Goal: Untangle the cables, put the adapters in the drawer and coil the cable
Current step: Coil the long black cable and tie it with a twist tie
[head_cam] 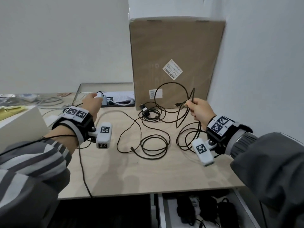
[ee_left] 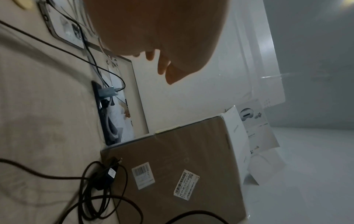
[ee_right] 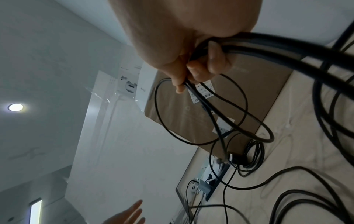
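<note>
My right hand (head_cam: 193, 106) is raised over the right side of the table and grips several loops of a black cable (head_cam: 172, 89); its USB plug (head_cam: 177, 104) sticks out to the left. The right wrist view shows the fingers (ee_right: 214, 60) curled round the strands. More of the black cable (head_cam: 154, 143) lies coiled and crossed on the table. A black adapter (head_cam: 144, 111) lies among the loops at the foot of the cardboard box. My left hand (head_cam: 93, 101) hovers above the back left of the table, fingers relaxed and holding nothing. The open drawer (head_cam: 160, 211) below the table edge holds dark adapters.
A tall cardboard box (head_cam: 174, 63) leans on the wall at the back. A black power strip (head_cam: 115, 104) with a grey charger (head_cam: 104, 98) plugged in lies left of it. A white box (head_cam: 19, 122) stands at the left edge, loose cables behind it. A thin wire (head_cam: 83, 175) runs from my left wrist.
</note>
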